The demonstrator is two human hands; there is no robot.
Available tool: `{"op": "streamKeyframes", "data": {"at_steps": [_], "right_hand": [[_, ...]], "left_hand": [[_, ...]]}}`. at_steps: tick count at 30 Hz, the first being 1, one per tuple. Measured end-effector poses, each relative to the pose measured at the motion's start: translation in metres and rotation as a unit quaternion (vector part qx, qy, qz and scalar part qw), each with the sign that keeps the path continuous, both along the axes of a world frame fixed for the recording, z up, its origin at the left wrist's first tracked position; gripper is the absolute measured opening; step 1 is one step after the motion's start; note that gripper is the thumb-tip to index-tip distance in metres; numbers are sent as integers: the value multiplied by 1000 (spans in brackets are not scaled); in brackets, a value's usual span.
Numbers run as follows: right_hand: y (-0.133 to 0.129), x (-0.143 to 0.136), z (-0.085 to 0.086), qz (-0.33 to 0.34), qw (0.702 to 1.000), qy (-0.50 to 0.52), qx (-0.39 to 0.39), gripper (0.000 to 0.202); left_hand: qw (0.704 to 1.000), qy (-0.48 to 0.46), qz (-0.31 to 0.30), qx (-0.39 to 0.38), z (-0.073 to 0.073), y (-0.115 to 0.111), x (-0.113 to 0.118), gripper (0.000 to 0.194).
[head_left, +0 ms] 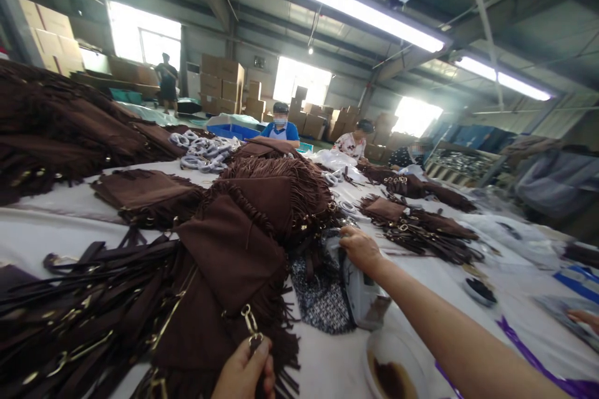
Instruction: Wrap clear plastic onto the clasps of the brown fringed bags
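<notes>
At the bottom centre, my left hand point(248, 369) is closed on a dark strap end with a gold clasp point(250, 319), beside a brown fringed bag point(234, 249). My right hand point(362, 250) reaches to the top of a grey device point(362, 293), its fingers bent at the edge; what they hold, if anything, is hidden. Under and beside the device lies a black-and-white patterned cloth point(322, 299). Dark straps with gold hardware point(79, 312) lie in a heap at the left.
Brown bags point(70, 131) are heaped at the far left. Grey rings point(201, 149) lie beyond. A bowl of brown stuff point(393, 368) stands near the front edge. Several people sit across the table; another person's hand point(584, 319) shows at the right.
</notes>
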State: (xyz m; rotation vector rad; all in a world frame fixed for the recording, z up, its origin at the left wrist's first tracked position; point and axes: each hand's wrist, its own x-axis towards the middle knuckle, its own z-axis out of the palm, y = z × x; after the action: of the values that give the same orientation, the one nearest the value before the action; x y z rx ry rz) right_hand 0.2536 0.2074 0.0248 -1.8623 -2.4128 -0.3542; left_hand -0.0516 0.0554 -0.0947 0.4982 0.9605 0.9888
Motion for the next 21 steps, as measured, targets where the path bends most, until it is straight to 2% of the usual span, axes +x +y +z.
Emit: {"op": "streamKeyframes", "data": {"at_steps": [2,4,8,11,15,18,21], "right_hand": [[-20,-3,3,9,999,33,27,27],[-44,-13,3,30,991,112,62,23],[-104,-58,-4,108,933,330,96,11],[-148,-95,-15,156,925,332,95,14],[-185,-124,-34,196,937,270,103,21],[-202,-128,-47,193,934,287,88,19],[-217,-129,-52,108,906,406,44,15]], "left_hand": [[1000,-11,11,-6,8,-3,0,47],[999,-34,15,-19,17,-5,-3,43],[994,-91,-8,-62,36,-8,-9,38],[990,-122,-28,-65,45,-8,-10,42],[994,-103,-38,-28,42,-11,-6,43],[999,-34,-14,-2,37,-15,-3,41],[1000,-27,7,10,37,-17,-3,39]]}}
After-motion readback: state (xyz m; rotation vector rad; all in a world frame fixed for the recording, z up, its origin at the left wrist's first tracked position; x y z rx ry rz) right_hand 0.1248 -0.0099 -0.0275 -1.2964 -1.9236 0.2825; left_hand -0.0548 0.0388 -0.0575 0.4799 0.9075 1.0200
